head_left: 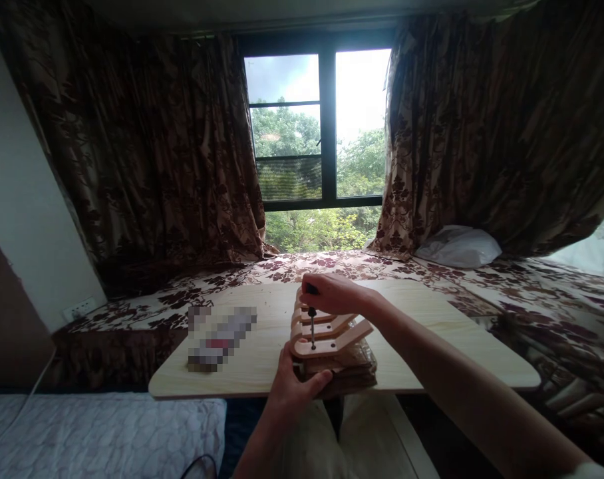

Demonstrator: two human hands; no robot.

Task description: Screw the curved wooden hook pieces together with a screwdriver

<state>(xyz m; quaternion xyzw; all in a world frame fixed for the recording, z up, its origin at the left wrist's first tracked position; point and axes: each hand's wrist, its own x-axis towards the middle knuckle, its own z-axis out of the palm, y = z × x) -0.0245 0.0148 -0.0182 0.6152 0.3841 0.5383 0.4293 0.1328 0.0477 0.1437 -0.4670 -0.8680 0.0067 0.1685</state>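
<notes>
My right hand (334, 294) is closed round the dark handle of a screwdriver (312, 326). The screwdriver stands upright, its tip at a hole in the nearest arm of a light wooden rack with hooks (326, 347). Several such angled arms with dark holes run one behind another, the farther ones partly under my right hand. Beneath the rack lies a flat brown stack that looks like cardboard in clear wrap (359, 366). My left hand (295, 389) grips the rack's near left end, its thumb against the front of the brown stack; some fingers are hidden behind it.
A pale wood-topped table (406, 372) carries everything. On its left side lies a blurred-out rectangular item (222, 339). Behind it are a flowered bench cover (326, 263), a white plastic bag (459, 246), and a window between patterned curtains (207, 153). A quilted pad (102, 432) is at lower left.
</notes>
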